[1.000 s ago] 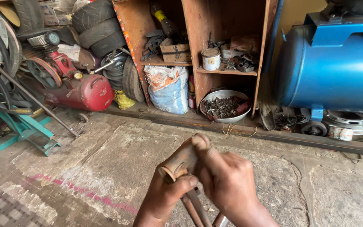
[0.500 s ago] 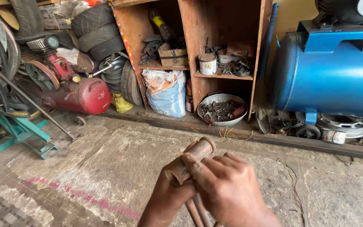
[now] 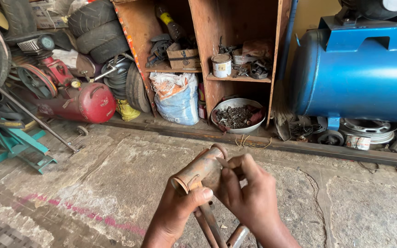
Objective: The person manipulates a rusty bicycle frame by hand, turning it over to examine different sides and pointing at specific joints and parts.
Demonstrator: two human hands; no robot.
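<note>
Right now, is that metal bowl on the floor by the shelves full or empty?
Partly full. The metal bowl leans tipped against the wooden shelf unit, and a heap of small dark metal scrap covers most of its inside.

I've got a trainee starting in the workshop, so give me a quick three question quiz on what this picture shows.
1. True or false: both hands grip the rusty metal tube.
2. What colour is the big tank at the right? A) red B) blue C) green
3. What lies in the metal bowl below the wooden shelf?

Key
1. True: the left hand holds its near end with the thumb across it, and the right hand closes on its far part.
2. B, blue; the red one is the small compressor at the left.
3. A heap of small dark metal scraps; single pieces are too small to tell.
</note>
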